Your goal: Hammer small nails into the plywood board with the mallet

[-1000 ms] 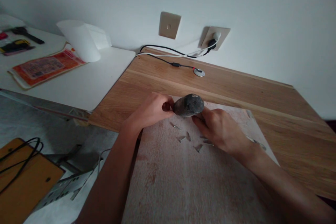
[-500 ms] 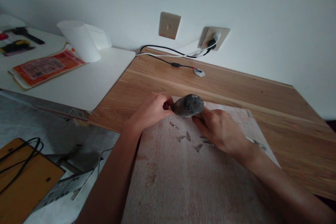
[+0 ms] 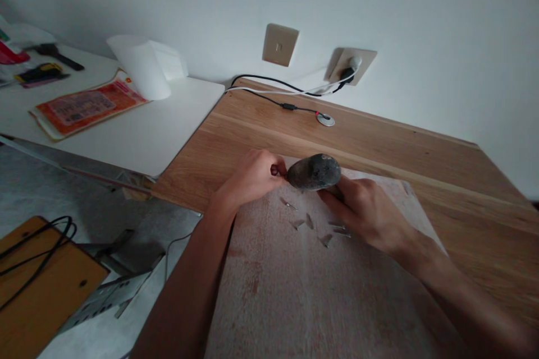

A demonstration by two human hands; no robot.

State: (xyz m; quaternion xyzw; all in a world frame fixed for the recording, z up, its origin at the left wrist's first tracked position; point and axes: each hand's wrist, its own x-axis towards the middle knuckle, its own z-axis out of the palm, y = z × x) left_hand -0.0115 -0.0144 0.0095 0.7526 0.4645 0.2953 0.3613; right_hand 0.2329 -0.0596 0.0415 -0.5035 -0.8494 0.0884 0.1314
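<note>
My right hand (image 3: 370,210) is wrapped round the handle of a hammer, whose dark, worn metal head (image 3: 315,172) faces me over the far part of a pale, scuffed wooden board (image 3: 286,286). Close against the left end of that head, my left hand (image 3: 261,176) is closed in a pinch at the board's far edge. The hammer head covers its fingertips, so whatever they grip is hidden. Several loose nails (image 3: 326,240) lie scattered on the board between my hands and nearer to me.
The board rests on a wood-grain table (image 3: 248,129). Black and white cables (image 3: 290,90) run along the wall to a socket (image 3: 356,64). On a white table (image 3: 126,140) at left are a paper roll (image 3: 141,67), an orange packet (image 3: 86,104) and tools. A yellow-brown stool (image 3: 46,286) stands below.
The whole view has shifted slightly, so everything sits further right. The hammer head has moved a little to the right of my left hand. Both hands keep their grip.
</note>
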